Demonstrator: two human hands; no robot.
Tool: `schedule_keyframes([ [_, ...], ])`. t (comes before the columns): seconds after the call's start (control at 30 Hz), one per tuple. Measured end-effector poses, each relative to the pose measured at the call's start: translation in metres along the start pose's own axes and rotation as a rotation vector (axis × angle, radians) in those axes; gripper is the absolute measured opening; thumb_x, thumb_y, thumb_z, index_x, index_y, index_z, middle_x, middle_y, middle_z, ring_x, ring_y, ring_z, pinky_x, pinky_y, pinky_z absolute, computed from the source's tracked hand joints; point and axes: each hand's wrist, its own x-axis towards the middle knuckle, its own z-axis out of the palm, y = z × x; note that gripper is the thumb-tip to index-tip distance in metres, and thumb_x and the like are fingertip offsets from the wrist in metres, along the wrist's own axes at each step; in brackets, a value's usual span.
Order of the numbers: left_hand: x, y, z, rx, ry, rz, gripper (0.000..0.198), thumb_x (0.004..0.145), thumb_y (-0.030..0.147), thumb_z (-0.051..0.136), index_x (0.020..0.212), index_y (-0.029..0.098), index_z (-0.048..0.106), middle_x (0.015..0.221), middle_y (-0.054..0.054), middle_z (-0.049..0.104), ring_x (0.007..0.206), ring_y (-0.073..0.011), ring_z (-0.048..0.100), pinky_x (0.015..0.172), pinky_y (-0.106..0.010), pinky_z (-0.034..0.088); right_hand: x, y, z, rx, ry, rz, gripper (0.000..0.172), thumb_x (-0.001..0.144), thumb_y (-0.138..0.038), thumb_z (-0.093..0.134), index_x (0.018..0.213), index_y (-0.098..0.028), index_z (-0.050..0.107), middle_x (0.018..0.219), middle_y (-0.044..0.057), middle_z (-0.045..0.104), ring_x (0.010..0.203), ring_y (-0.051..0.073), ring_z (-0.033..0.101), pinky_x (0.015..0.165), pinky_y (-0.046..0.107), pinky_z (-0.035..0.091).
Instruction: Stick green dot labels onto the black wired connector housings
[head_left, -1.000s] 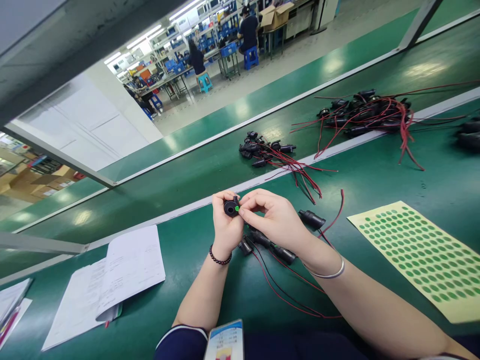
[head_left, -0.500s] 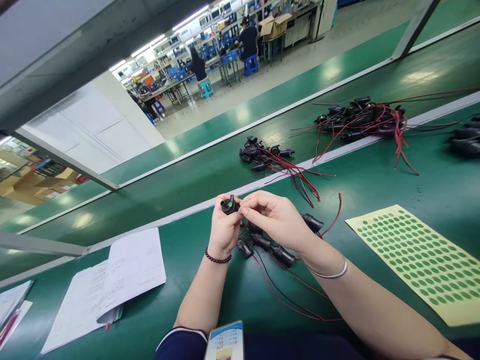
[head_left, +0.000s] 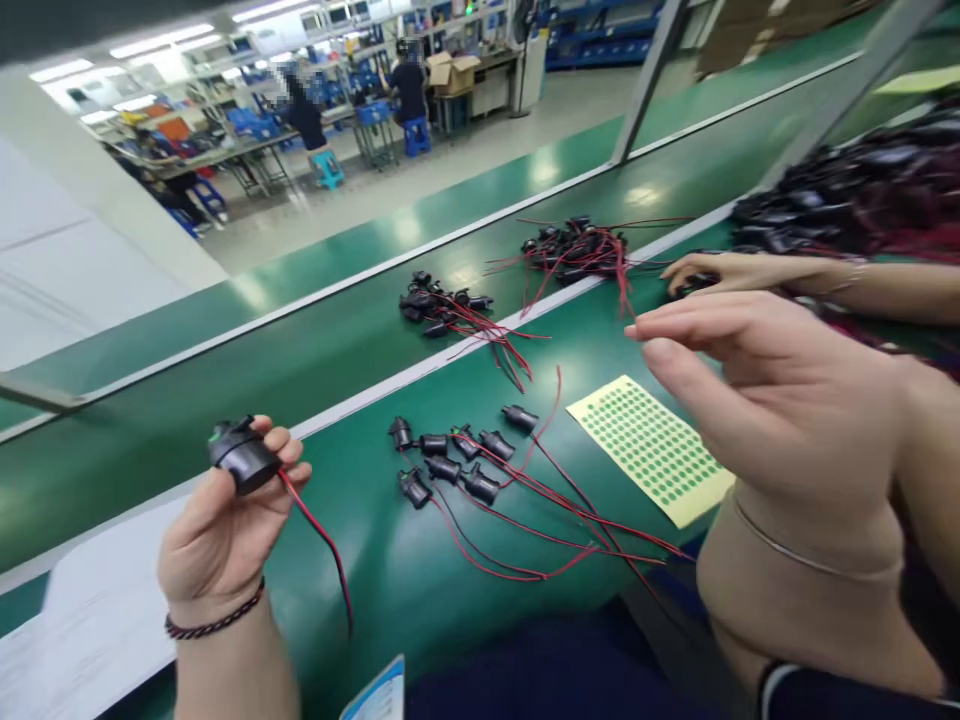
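My left hand point(head_left: 217, 540) is raised at the lower left and closed on a black round part point(head_left: 241, 457) with a green dot on top. A red and black wire point(head_left: 322, 545) hangs down from that part. My right hand point(head_left: 780, 400) is lifted close to the camera at the right, fingers stretched out leftward, and nothing shows in it. Below and between my hands, several black wired parts point(head_left: 450, 460) lie on the green table point(head_left: 360, 600). A yellow sheet of green dot stickers point(head_left: 649, 448) lies just under my right hand.
Two bundles of wired parts point(head_left: 439, 305) point(head_left: 574, 248) sit on the green belt beyond. Another person's hand point(head_left: 712, 270) reaches toward a large heap of parts point(head_left: 847, 190) at the far right. White papers point(head_left: 90, 610) lie at the lower left. People sit at benches far behind.
My hands have parted: the left carried the black part down and left, the right let go and rose to the right. The view swung right, showing another person's hand.
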Motion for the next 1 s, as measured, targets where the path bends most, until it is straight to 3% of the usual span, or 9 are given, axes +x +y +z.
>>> schedule_keyframes([
  [0.07, 0.006, -0.025, -0.011, 0.099, 0.035, -0.123, 0.049, 0.058, 0.032, 0.086, 0.100, 0.017, 0.066, 0.088, -0.004, 0.067, 0.076, -0.0154, 0.065, 0.063, -0.023, 0.058, -0.003, 0.044, -0.009, -0.214, -0.193, 0.034, 0.010, 0.084, -0.028, 0.063, 0.087, -0.021, 0.069, 0.087, 0.006, 0.071, 0.079, 0.020, 0.067, 0.076, 0.036, 0.054],
  [0.17, 0.019, -0.075, -0.021, 0.268, 0.058, -0.284, 0.043, 0.060, 0.024, 0.083, 0.094, 0.015, 0.060, 0.087, -0.005, 0.068, 0.074, -0.0146, 0.065, 0.064, -0.023, 0.055, -0.016, 0.117, -0.010, -0.411, -0.664, 0.181, 0.014, 0.083, -0.025, 0.058, 0.080, -0.019, 0.070, 0.079, 0.005, 0.071, 0.068, 0.019, 0.067, 0.066, 0.032, 0.054],
  [0.23, 0.027, -0.102, -0.027, 0.384, 0.125, -0.254, 0.051, 0.058, 0.024, 0.083, 0.098, 0.018, 0.051, 0.085, -0.004, 0.068, 0.071, -0.0132, 0.065, 0.064, -0.023, 0.054, -0.029, 0.152, -0.003, -0.520, -0.881, 0.198, 0.017, 0.081, -0.019, 0.055, 0.081, -0.018, 0.071, 0.083, 0.008, 0.071, 0.068, 0.019, 0.067, 0.068, 0.032, 0.053],
  [0.27, 0.029, -0.111, -0.029, 0.459, 0.152, -0.225, 0.055, 0.058, 0.025, 0.083, 0.099, 0.019, 0.048, 0.085, -0.003, 0.067, 0.070, -0.0128, 0.065, 0.064, -0.024, 0.053, -0.035, 0.163, 0.001, -0.524, -0.917, 0.193, 0.018, 0.081, -0.018, 0.054, 0.083, -0.018, 0.072, 0.085, 0.008, 0.071, 0.069, 0.019, 0.067, 0.069, 0.031, 0.053],
  [0.47, 0.032, -0.131, -0.034, 0.983, 0.157, -0.099, 0.058, 0.064, 0.041, 0.075, 0.106, 0.021, 0.040, 0.093, -0.007, 0.065, 0.085, -0.0238, 0.068, 0.078, -0.043, 0.056, -0.053, 0.173, 0.018, -0.489, -1.013, 0.120, 0.020, 0.083, -0.022, 0.058, 0.095, -0.018, 0.073, 0.093, 0.008, 0.069, 0.080, 0.020, 0.067, 0.075, 0.030, 0.052],
  [0.63, 0.029, -0.136, -0.031, 1.237, 0.080, -0.038, 0.057, 0.073, 0.047, 0.064, 0.117, 0.020, 0.040, 0.104, -0.013, 0.065, 0.106, -0.0330, 0.065, 0.090, -0.053, 0.051, -0.055, 0.174, 0.022, -0.483, -1.028, 0.088, 0.020, 0.085, -0.022, 0.056, 0.091, -0.018, 0.074, 0.093, 0.009, 0.068, 0.082, 0.021, 0.066, 0.074, 0.031, 0.051],
  [0.77, 0.032, -0.131, -0.033, 1.349, 0.068, 0.008, 0.066, 0.074, 0.050, 0.062, 0.127, 0.017, 0.040, 0.114, -0.016, 0.063, 0.116, -0.0347, 0.060, 0.099, -0.055, 0.046, -0.058, 0.176, 0.023, -0.485, -1.028, 0.087, 0.020, 0.086, -0.021, 0.055, 0.090, -0.019, 0.074, 0.093, 0.009, 0.068, 0.083, 0.022, 0.065, 0.075, 0.031, 0.051],
  [1.0, 0.039, -0.103, -0.034, 1.340, 0.098, 0.113, 0.082, 0.076, 0.057, 0.060, 0.141, 0.015, 0.033, 0.137, -0.022, 0.048, 0.126, -0.0359, 0.051, 0.094, -0.053, 0.051, -0.055, 0.179, 0.026, -0.486, -1.042, 0.072, 0.017, 0.082, -0.021, 0.059, 0.089, -0.021, 0.074, 0.098, 0.008, 0.069, 0.090, 0.024, 0.064, 0.077, 0.033, 0.050],
])
